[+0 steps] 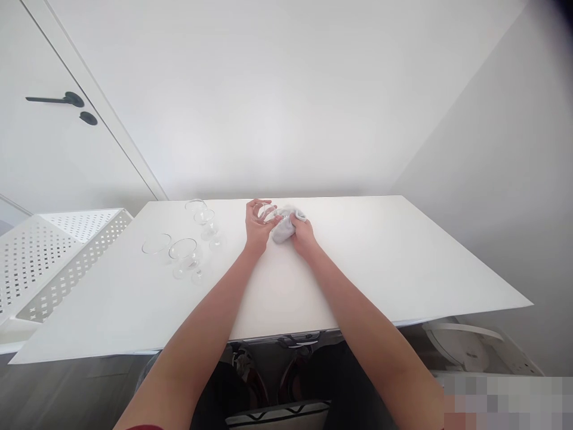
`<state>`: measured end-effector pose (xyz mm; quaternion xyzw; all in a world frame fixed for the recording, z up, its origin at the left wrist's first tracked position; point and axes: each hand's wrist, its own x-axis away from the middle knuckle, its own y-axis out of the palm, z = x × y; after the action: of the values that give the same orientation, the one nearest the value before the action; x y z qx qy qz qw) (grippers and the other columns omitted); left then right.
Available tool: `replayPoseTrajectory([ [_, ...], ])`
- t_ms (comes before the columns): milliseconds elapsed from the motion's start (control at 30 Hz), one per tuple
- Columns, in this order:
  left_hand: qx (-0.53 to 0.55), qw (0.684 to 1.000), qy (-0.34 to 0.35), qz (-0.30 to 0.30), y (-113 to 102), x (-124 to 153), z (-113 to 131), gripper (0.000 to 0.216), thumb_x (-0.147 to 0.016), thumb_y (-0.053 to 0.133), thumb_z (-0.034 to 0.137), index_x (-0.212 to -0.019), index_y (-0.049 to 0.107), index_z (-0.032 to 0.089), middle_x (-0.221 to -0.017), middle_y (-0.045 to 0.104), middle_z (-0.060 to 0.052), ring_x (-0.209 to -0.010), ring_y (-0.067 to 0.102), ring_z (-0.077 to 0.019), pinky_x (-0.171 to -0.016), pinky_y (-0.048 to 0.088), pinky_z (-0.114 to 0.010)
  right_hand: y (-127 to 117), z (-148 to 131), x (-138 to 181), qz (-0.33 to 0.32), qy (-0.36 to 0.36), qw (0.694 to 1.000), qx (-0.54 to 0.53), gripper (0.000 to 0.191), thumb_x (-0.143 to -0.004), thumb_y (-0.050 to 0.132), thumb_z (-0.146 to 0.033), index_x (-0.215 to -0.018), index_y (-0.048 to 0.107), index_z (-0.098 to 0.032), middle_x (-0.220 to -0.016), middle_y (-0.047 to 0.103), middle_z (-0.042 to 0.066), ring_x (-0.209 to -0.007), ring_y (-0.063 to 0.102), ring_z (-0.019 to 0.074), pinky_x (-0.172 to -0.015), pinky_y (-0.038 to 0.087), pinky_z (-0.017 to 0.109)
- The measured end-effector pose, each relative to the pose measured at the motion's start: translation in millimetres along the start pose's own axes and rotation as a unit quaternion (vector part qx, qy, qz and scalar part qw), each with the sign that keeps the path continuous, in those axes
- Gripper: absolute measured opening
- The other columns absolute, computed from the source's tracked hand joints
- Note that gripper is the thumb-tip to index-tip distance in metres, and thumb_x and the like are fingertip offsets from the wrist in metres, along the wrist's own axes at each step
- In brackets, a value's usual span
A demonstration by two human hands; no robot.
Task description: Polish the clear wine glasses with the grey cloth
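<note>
Over the far middle of the white table, my left hand (257,224) is closed round the bowl of a clear stemmed glass (268,212), which lies tilted on its side. Its stem end points right, into a pale grey cloth (283,230). My right hand (302,230) grips that cloth and presses it round the foot end, so the foot itself is mostly hidden. To the left stand several more clear stemmed glasses, among them a near one (183,249) and a far one (205,217); their outlines are faint against the white.
The white table (403,263) reaches to the wall behind. A white perforated rack (40,257) stands beyond its left edge, below a door with a dark handle (54,99). A round white object (465,346) sits low at the right. My legs are under the front edge.
</note>
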<state>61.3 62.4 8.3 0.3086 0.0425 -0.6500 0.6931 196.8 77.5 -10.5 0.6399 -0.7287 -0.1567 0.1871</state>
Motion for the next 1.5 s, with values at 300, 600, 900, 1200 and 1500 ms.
replayPoseTrajectory([
  [300, 0.03, 0.999, 0.0, 0.013, -1.1, -0.9, 0.0, 0.063, -0.069, 0.093, 0.032, -0.118, 0.052, 0.033, -0.132, 0.051, -0.006, -0.121, 0.064, -0.029, -0.088, 0.063, -0.045, -1.6, 0.1, -4.1, 0.071, -0.002, 0.997, -0.015, 0.021, -0.075, 0.078, -0.025, -0.094, 0.073, -0.017, -0.101, 0.077, 0.007, -0.094, 0.07, 0.0203, -0.08, 0.056, 0.03],
  [600, 0.018, 1.0, -0.019, 0.011, 3.4, 1.6, 3.3, 0.065, -0.066, 0.095, 0.033, -0.116, 0.054, 0.031, -0.13, 0.055, -0.005, -0.118, 0.066, -0.0268, -0.091, 0.062, -0.044, 6.3, -9.1, 4.4, 0.003, -0.013, 0.999, -0.05, 0.026, -0.086, 0.068, -0.041, -0.101, 0.074, -0.021, -0.104, 0.076, 0.004, -0.1, 0.07, 0.0197, -0.082, 0.056, 0.029],
  [900, 0.044, 0.998, -0.037, 0.009, 1.7, 0.8, 5.2, 0.063, -0.068, 0.093, 0.036, -0.115, 0.053, 0.032, -0.132, 0.053, -0.006, -0.121, 0.064, -0.0278, -0.088, 0.064, -0.042, 4.4, -6.8, 2.5, -0.013, -0.006, 0.999, -0.045, 0.029, -0.086, 0.071, -0.044, -0.103, 0.071, -0.021, -0.108, 0.075, 0.005, -0.105, 0.07, 0.0221, -0.087, 0.057, 0.033],
  [1200, 0.04, 0.998, -0.038, 0.0, 1.7, 0.6, 3.3, 0.067, -0.066, 0.094, 0.034, -0.118, 0.051, 0.032, -0.131, 0.054, -0.006, -0.117, 0.066, -0.0262, -0.088, 0.063, -0.041, 3.2, -5.6, -0.4, -0.026, -0.025, 0.996, -0.08, 0.03, -0.081, 0.077, -0.042, -0.102, 0.073, -0.02, -0.108, 0.076, 0.005, -0.103, 0.07, 0.0208, -0.088, 0.056, 0.032],
  [1500, 0.024, 0.999, -0.026, 0.009, 3.1, 1.3, 3.8, 0.064, -0.067, 0.094, 0.032, -0.116, 0.053, 0.032, -0.127, 0.056, -0.005, -0.114, 0.067, -0.0245, -0.089, 0.062, -0.041, 0.4, -0.3, -4.9, 0.018, -0.038, 0.999, -0.01, 0.031, -0.076, 0.081, -0.041, -0.096, 0.073, -0.019, -0.1, 0.076, 0.005, -0.092, 0.07, 0.0202, -0.079, 0.055, 0.031],
])
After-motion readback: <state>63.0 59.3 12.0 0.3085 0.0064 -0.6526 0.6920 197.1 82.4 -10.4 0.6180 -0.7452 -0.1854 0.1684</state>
